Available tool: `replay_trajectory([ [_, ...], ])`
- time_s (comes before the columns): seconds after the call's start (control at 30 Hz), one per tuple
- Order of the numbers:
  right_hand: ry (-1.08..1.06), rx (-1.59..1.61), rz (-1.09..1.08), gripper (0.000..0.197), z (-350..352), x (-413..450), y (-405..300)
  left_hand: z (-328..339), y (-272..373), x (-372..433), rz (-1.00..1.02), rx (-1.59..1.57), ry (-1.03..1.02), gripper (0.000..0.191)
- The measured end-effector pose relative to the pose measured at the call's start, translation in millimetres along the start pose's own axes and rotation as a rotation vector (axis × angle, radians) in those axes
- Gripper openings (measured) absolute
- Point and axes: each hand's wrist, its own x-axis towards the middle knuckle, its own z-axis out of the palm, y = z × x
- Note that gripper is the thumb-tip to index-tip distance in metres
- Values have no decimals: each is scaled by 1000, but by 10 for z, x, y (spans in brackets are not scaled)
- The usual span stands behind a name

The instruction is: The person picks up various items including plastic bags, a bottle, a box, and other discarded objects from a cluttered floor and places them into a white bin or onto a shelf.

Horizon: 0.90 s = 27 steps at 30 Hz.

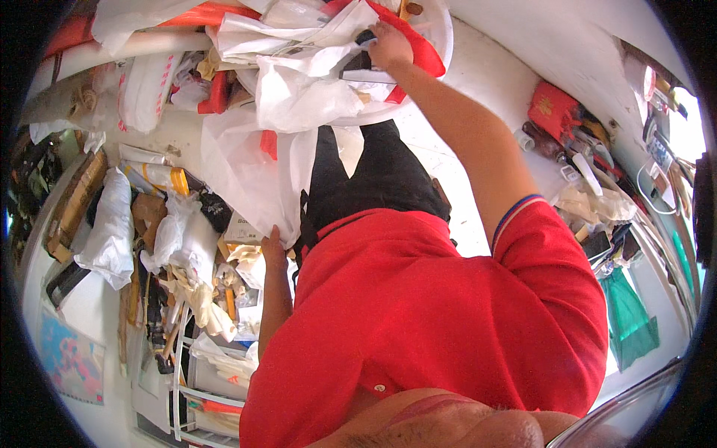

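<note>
My left hand (pixel 273 242) is low beside my left hip, with its fingers pinching the bottom end of a thin, translucent white sheet (pixel 241 168). The sheet hangs from the round white table (pixel 447 33) in front of me; paper or plastic, I cannot tell. My right hand (pixel 390 47) reaches out over the table, its fingers curled on a black object (pixel 361 60) with a pale lower edge. The hand hides much of that object. Crumpled white sheets (pixel 305 84) heap up left of it, and a bright red sheet (pixel 428 53) lies under and beyond the wrist.
At my left are a shelf rack (pixel 179 386), a grey-white wrapped bundle (pixel 112 229), a long cardboard piece (pixel 75 207) and a white box (pixel 241 227). A white package with red writing (pixel 147 92) lies further ahead. Clutter with a red bag (pixel 552 109) lines the right wall.
</note>
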Motion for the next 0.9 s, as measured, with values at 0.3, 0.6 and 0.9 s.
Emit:
replay_trajectory([
  [0.3,-421,-460,16,29,-30,317,-93,-28,-170,-39,-63,-51,86,47],
  [0.6,23,55,357,30,-699,-144,-1,-374,-357,311,297,545,-52,51],
  [0.9,145,1425,616,22,-1101,-717,4,-113,505,220,97,87,-21,46],
])
